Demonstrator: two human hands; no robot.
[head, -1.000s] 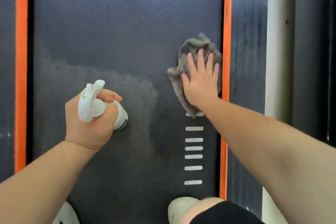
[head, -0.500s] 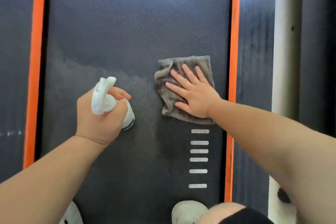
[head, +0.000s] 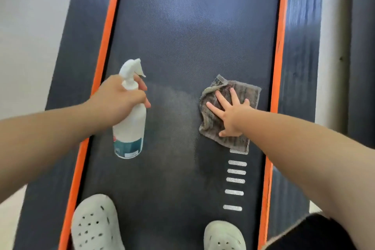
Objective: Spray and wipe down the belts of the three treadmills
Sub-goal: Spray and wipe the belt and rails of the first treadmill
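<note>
While left grip curls round spray bottle, right grip — spread flat — pins cloth to belt.

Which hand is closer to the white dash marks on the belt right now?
Right. The right hand presses the cloth directly above the white dash marks; the left hand grips the spray bottle across the belt, near its left orange edge.

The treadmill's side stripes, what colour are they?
Bright orange side stripes, running along both edges of the dark belt, seen in the head view.
</note>
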